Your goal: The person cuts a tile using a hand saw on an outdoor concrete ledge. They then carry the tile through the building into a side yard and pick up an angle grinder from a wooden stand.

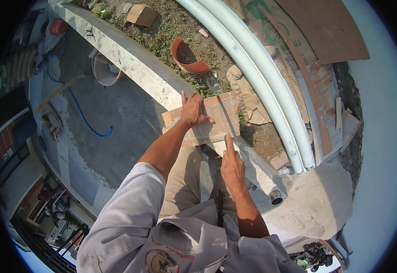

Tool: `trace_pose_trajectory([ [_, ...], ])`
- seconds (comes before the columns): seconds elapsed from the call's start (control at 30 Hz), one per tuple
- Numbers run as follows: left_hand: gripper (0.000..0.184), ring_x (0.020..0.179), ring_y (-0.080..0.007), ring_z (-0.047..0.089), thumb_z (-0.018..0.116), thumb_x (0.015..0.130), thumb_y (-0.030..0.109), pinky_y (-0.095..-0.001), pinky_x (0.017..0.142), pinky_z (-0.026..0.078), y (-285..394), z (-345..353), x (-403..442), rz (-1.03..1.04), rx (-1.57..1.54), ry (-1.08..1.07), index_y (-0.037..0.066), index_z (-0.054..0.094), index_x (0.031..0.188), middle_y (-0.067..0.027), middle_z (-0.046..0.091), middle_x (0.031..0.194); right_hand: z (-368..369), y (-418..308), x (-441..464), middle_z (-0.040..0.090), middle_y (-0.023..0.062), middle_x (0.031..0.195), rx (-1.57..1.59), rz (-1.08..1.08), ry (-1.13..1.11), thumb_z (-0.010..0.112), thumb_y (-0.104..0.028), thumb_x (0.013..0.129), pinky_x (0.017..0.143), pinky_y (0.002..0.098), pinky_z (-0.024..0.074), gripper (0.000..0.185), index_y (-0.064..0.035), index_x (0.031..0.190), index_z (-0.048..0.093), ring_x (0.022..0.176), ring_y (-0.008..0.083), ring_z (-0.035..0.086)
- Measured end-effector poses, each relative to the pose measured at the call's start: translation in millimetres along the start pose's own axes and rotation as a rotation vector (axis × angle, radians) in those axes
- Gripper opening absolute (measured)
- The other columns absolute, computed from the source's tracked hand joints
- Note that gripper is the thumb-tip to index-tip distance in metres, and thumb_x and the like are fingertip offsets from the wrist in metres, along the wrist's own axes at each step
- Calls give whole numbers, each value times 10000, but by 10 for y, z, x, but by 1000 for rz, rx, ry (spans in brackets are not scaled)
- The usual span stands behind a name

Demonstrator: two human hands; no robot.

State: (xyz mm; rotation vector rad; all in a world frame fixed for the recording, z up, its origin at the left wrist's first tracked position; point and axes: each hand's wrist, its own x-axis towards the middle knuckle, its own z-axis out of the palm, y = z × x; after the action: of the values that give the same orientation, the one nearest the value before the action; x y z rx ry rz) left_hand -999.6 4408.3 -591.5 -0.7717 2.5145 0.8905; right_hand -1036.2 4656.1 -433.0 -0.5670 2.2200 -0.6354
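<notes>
A flat reddish-brown tile point(214, 119) with pale, dusty patches lies across the top of a low concrete wall point(137, 73). My left hand point(193, 110) presses down on the tile's left part, fingers spread. At the tile's near edge is my right hand point(233, 167), its index finger stretched forward and touching or nearly touching that edge. The other right fingers are curled in, and whatever they hold is hidden. A thin dark line crosses the right part of the tile; I cannot tell whether it is a mark or a shadow.
Beyond the wall lie a curved orange piece point(187, 59), a cardboard box point(142, 16) and long white pipes point(271, 75). Flattened cardboard point(330, 32) is at right. On the left floor are a bucket point(106, 70) and a blue hose point(82, 111). A pipe end point(276, 197) sticks out nearby.
</notes>
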Motion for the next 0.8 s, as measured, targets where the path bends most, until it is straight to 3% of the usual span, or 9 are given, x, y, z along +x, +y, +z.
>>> trace_pose_trajectory([
  [0.1,977,1448,-427,399,935,438,620,-647,1237,-19,102,-32,-29,-21,-2,-32,22,570,1119,-233,620,1306,-121,53,-417,672,289,876,9,5,39,545,-126,1030,655,567,525,652,-212,1617,274,772,484,678],
  [0.2,965,1448,-424,400,941,434,607,-649,1237,-23,47,2,5,-2,14,-10,28,571,1112,-229,620,1309,142,84,191,668,280,877,-39,28,-38,555,-121,1023,658,561,531,668,-215,1618,265,772,481,682],
  [0.23,961,1448,-423,400,943,432,603,-651,1237,-24,27,47,-29,8,17,12,30,572,1108,-228,619,1311,157,-10,422,694,312,1065,64,34,-65,544,-93,1026,747,572,512,663,-160,1622,263,922,493,689],
  [0.33,959,1449,-428,396,947,426,593,-656,1236,-33,32,40,-27,5,6,12,31,570,1106,-220,619,1317,-39,-141,296,687,293,1176,8,172,-188,546,-71,1020,778,553,526,669,-157,1622,267,981,486,689],
  [0.43,983,1453,-421,394,951,427,589,-659,1235,-36,46,30,-64,24,30,-23,23,578,1139,-209,618,1331,-148,34,-426,629,292,1331,88,64,-52,561,-37,1002,875,524,550,694,-151,1622,272,1118,488,658],
  [0.57,1077,1479,-409,367,932,430,641,-655,1237,-42,69,12,-31,-15,57,-92,3,580,1223,-242,592,1368,116,110,-130,654,312,1252,78,88,-49,572,-47,1002,828,533,545,688,-163,1618,289,1061,488,673],
  [0.67,1072,1480,-397,365,928,435,618,-651,1240,-29,19,80,-70,15,77,-25,0,575,1238,-213,584,1400,125,-1,161,678,315,1146,98,185,-98,587,-67,1001,773,540,536,692,-192,1618,298,988,490,680],
  [0.7,1093,1516,-411,303,912,468,649,-652,1240,-14,43,35,-78,3,98,-70,-6,552,1266,-223,537,1459,143,29,146,682,311,1114,88,143,-64,590,-74,1002,761,540,533,692,-200,1618,300,970,489,680],
  [0.8,1144,1550,-428,211,882,493,708,-649,1242,-3,-23,124,-208,88,96,99,-16,516,1299,-225,449,1537,150,182,97,691,301,1044,44,27,8,594,-93,1007,737,541,529,689,-219,1618,304,931,489,681],
])
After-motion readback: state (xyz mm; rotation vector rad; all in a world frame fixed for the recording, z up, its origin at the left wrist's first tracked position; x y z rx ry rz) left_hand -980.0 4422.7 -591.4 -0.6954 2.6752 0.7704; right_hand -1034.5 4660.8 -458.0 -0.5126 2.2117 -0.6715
